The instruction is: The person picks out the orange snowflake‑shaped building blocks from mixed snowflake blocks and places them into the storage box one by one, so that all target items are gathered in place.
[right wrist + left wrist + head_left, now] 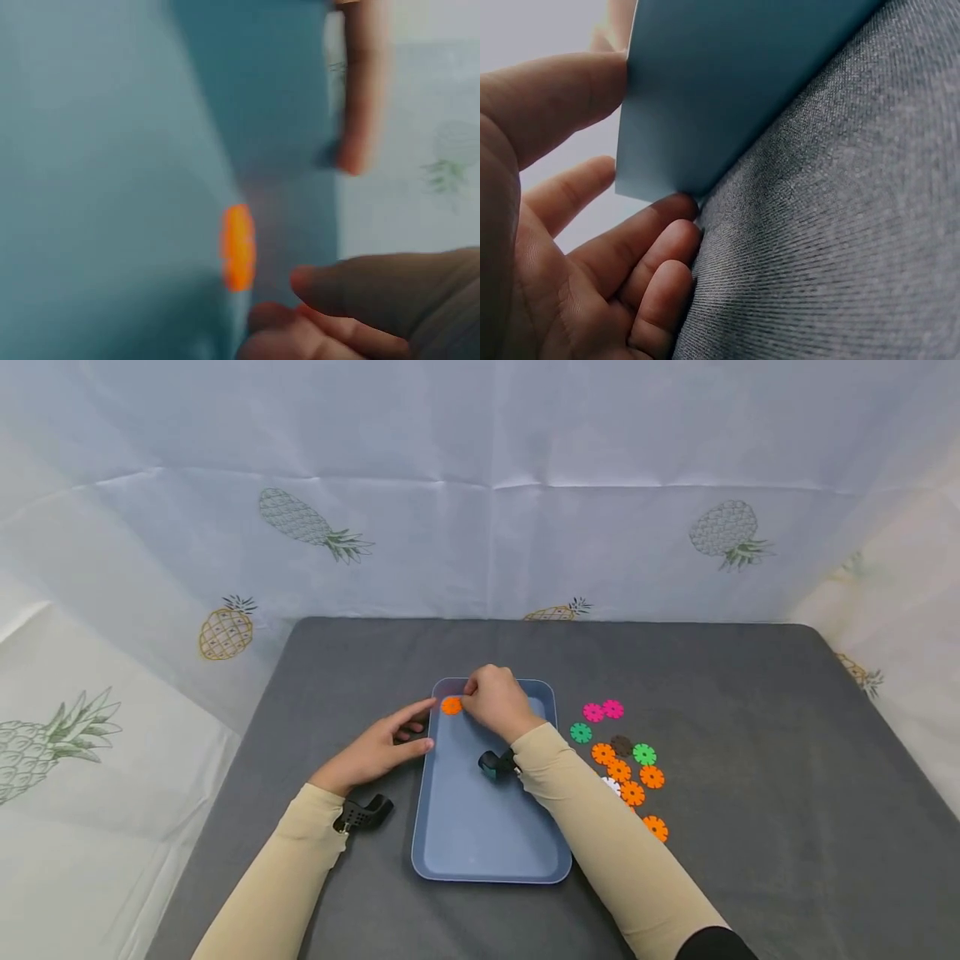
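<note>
A blue tray (468, 827) lies on the dark grey table. Inside its far left corner is an orange notched disc (452, 705), which appears blurred beside the tray wall in the right wrist view (238, 247). Next to that disc, over the tray, my right hand (497, 697) has its fingers bent inward; whether anything is between the fingertips is hidden and blurred. My left hand (375, 753) is at the tray's left side, fingers extended and thumb apart. The left wrist view shows the left thumb (577, 94) and fingers against the tray's outer wall (705, 97).
Right of the tray lie several loose notched discs: pink (612, 708), green (581, 732), brown (622, 745), light green (644, 754), orange (652, 777) and a partly covered white disc (612, 786). A pineapple-print cloth (450, 543) hangs behind the table.
</note>
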`<state>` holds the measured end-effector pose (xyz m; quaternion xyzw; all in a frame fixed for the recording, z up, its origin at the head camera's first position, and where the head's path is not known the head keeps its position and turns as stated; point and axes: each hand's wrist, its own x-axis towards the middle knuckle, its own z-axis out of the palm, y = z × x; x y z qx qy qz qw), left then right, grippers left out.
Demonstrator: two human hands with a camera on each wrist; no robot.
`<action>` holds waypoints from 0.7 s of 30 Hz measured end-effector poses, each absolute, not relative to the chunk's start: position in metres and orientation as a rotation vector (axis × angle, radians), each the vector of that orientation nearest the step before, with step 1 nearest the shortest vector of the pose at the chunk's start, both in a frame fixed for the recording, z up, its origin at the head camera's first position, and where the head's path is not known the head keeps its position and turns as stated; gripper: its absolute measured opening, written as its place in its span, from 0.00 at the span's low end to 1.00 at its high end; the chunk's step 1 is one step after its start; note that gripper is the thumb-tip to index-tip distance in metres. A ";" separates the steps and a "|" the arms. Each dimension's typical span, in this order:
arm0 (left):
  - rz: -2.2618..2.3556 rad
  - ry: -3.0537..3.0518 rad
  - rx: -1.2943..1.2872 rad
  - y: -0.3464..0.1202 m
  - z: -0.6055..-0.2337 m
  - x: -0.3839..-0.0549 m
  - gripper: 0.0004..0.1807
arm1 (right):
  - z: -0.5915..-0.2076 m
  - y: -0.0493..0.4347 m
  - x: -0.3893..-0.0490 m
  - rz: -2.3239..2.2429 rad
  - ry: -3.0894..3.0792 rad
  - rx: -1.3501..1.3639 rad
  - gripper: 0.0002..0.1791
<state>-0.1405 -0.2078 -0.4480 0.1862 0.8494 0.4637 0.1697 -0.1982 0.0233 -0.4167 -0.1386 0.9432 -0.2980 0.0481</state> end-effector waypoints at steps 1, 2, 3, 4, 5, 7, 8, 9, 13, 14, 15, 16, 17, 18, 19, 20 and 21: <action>1.314 2.414 0.534 -0.208 -0.447 -0.140 0.39 | -0.413 0.024 -0.197 -0.910 2.865 -0.408 0.05; 1.314 2.415 0.531 -0.208 -0.447 -0.141 0.39 | -0.410 0.025 -0.195 -0.909 2.849 -0.400 0.06; 1.315 2.416 0.524 -0.209 -0.447 -0.140 0.38 | -0.407 0.025 -0.193 -0.907 2.833 -0.397 0.06; 1.318 2.417 0.518 -0.210 -0.447 -0.140 0.38 | -0.403 0.026 -0.192 -0.905 2.814 -0.395 0.07; 1.321 2.418 0.517 -0.210 -0.446 -0.140 0.38 | -0.400 0.026 -0.190 -0.905 2.797 -0.396 0.07; 1.330 2.418 0.522 -0.210 -0.447 -0.140 0.37 | -0.395 0.028 -0.187 -0.911 2.755 -0.402 0.07; 1.334 2.417 0.526 -0.210 -0.447 -0.140 0.37 | -0.392 0.029 -0.185 -0.911 2.734 -0.403 0.07; 1.340 2.411 0.528 -0.209 -0.447 -0.140 0.37 | -0.390 0.031 -0.184 -0.910 2.719 -0.409 0.07; 1.353 2.388 0.521 -0.207 -0.447 -0.140 0.38 | -0.380 0.044 -0.179 -0.923 2.655 -0.440 0.10; 1.359 2.378 0.509 -0.206 -0.447 -0.140 0.38 | -0.377 0.047 -0.178 -0.928 2.638 -0.457 0.11; 1.365 2.369 0.496 -0.206 -0.447 -0.140 0.38 | -0.375 0.051 -0.177 -0.934 2.623 -0.475 0.12; 1.363 2.367 0.496 -0.206 -0.447 -0.140 0.38 | -0.373 0.055 -0.176 -0.941 2.609 -0.483 0.13; 1.367 2.361 0.493 -0.206 -0.447 -0.140 0.38 | -0.370 0.059 -0.175 -0.943 2.600 -0.492 0.13; 1.370 2.360 0.493 -0.206 -0.447 -0.140 0.39 | -0.367 0.063 -0.175 -0.945 2.595 -0.502 0.13; 1.377 2.356 0.494 -0.207 -0.447 -0.140 0.39 | -0.365 0.068 -0.174 -0.952 2.588 -0.508 0.13; 1.376 2.360 0.501 -0.207 -0.447 -0.140 0.39 | -0.363 0.072 -0.174 -0.951 2.585 -0.508 0.13; 1.372 2.365 0.509 -0.208 -0.447 -0.140 0.39 | -0.360 0.076 -0.173 -0.949 2.588 -0.503 0.13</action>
